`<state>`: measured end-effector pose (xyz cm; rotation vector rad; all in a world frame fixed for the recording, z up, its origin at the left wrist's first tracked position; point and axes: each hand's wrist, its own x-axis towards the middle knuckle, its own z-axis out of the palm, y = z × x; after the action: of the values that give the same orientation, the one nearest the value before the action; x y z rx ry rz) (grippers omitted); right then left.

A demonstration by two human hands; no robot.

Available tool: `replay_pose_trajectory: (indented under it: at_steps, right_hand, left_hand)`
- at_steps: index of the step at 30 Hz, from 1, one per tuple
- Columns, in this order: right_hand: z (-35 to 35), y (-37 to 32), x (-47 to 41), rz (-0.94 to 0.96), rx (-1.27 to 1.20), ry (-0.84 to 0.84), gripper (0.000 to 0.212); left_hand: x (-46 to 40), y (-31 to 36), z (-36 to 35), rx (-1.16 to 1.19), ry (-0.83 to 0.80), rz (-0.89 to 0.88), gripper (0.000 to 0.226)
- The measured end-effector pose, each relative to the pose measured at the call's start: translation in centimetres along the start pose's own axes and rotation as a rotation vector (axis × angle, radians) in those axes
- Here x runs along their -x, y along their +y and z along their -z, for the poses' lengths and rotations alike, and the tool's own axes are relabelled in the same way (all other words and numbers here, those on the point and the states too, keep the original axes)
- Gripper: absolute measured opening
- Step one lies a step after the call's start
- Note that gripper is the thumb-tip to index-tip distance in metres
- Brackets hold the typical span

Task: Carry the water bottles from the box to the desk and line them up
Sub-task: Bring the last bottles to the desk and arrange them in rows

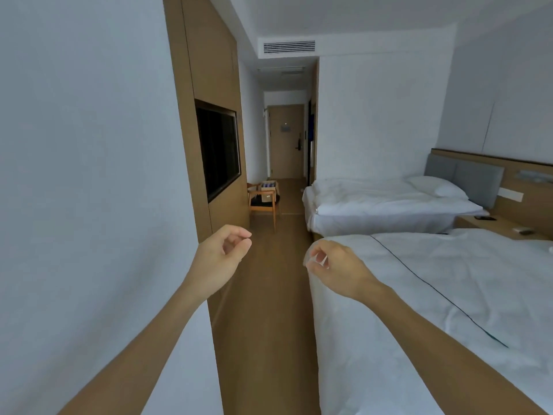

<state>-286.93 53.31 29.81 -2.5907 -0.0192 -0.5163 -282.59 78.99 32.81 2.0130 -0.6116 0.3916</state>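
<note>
Far down the room a cardboard box with bottles showing at its open top sits on a wooden chair. The bottles are too small to make out singly. My left hand is raised in front of me, fingers loosely curled, holding nothing. My right hand is raised beside it, fingers loosely curled and empty too. Both hands are far from the box. No desk is in view.
A wood-floored aisle runs between the wall panel with a dark TV on the left and two white beds on the right. A nightstand stands between the beds. A door closes the far end.
</note>
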Motion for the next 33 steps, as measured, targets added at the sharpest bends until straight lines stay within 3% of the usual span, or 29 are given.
replay_pose_trajectory:
  at_steps: [14, 33]
  right_hand:
    - [-4.1, 13.3, -27.9, 0.067, -0.033, -0.031, 0.012]
    - [-14.3, 25.3, -65.7, 0.019, 0.023, -0.032, 0.011]
  left_hand:
    - [-25.3, -9.9, -9.5, -0.028, 0.043, 0.018, 0.007]
    - [-62.2, -31.0, -19.3, -0.027, 0.019, 0.006, 0.002]
